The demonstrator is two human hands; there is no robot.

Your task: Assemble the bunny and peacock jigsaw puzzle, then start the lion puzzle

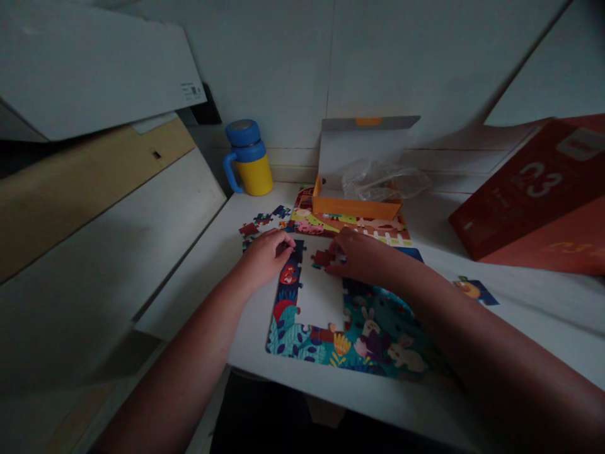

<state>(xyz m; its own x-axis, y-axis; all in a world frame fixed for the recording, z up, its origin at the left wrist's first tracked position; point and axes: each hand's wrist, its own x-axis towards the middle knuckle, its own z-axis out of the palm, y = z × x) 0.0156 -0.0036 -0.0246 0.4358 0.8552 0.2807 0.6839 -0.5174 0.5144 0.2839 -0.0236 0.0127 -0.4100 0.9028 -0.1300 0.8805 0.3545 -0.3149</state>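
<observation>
A jigsaw puzzle (373, 343) with rabbits, flowers and leaves lies partly assembled on the white table, with a bare gap left of its middle. My left hand (267, 253) is at the puzzle's upper left corner. Its thumb and fingers are curled together against a dark blue puzzle piece at the end of the left border strip. Over the upper part of the gap, my right hand (357, 255) pinches a dark red puzzle piece (323, 258). That hand and forearm cover the puzzle's upper right part.
Loose puzzle pieces (265, 221) lie beyond my left hand; another piece (476, 290) lies at right. An open orange box (357, 207) holding clear plastic stands on a printed farm picture (307, 221). A blue-yellow mug (255, 170) and a red box (534, 195) stand near the wall.
</observation>
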